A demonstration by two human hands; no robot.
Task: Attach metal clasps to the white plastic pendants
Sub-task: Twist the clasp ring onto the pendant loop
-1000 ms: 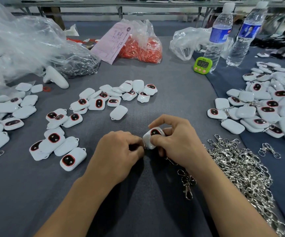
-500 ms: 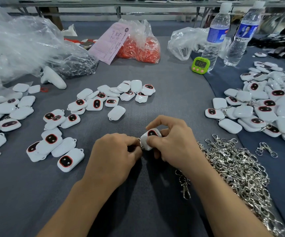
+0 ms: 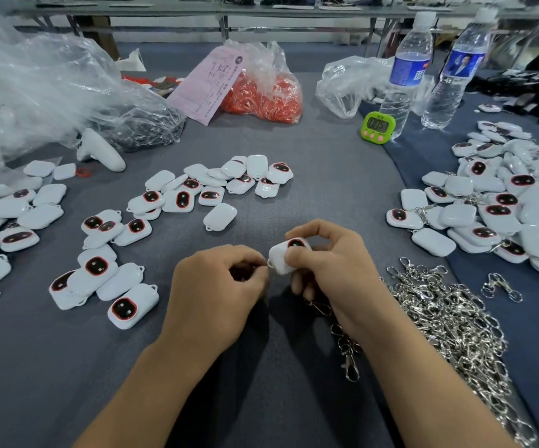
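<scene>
A white pendant (image 3: 280, 257) was pinched by the right hand (image 3: 333, 270) just above the worktop (image 3: 310, 163); its corner ring (image 3: 269, 262) was pinched by the left hand (image 3: 216, 286), metal clasps (image 3: 449, 318) heaped beside

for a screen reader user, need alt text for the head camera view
Two bare hands work over a grey table: the right hand grips a white pendant while the left hand pinches the ring of a metal clasp at the pendant's corner. Loose pendants lie to the left, a heap of clasps to the right.
</scene>
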